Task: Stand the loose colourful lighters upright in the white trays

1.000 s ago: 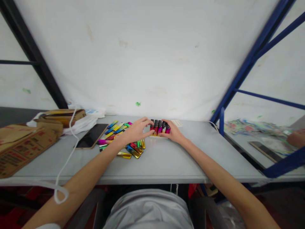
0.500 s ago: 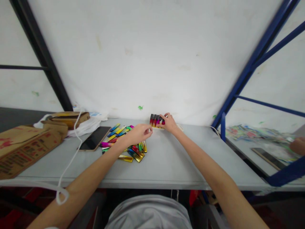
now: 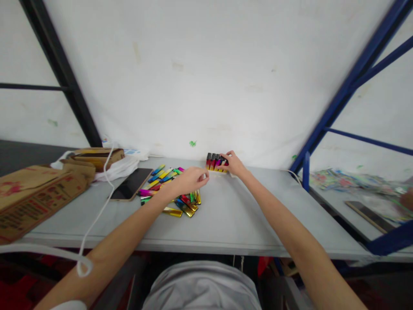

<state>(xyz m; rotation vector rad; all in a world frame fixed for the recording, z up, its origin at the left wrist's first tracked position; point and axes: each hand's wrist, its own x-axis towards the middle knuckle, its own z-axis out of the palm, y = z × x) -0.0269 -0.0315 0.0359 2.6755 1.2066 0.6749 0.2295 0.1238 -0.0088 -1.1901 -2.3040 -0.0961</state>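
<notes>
Several lighters with black tops [image 3: 212,162] stand upright in close rows by the wall, in red, purple and yellow. My right hand [image 3: 232,164] is at the right end of these rows, its thumb and fingers closed round a lighter there. Just left of the rows, my left hand [image 3: 195,178] hangs with its fingers curled together; whether something small is between them cannot be made out. Under and beside my left forearm lies a loose pile of shiny coloured lighters [image 3: 185,206], gold, blue, red, green and purple.
A dark-screened phone [image 3: 131,184] lies left of the pile. Farther left are an open cardboard box [image 3: 41,193], a smaller box [image 3: 97,158], white plastic [image 3: 121,168] and a white cable [image 3: 100,211]. Blue frame bars [image 3: 335,107] rise at the right; beyond them lie another phone [image 3: 369,216] and part of a person's hand.
The camera view has shifted slightly. My right hand has lowered a little against the rows, its fingers closer together. My left hand stays curled beside them.
</notes>
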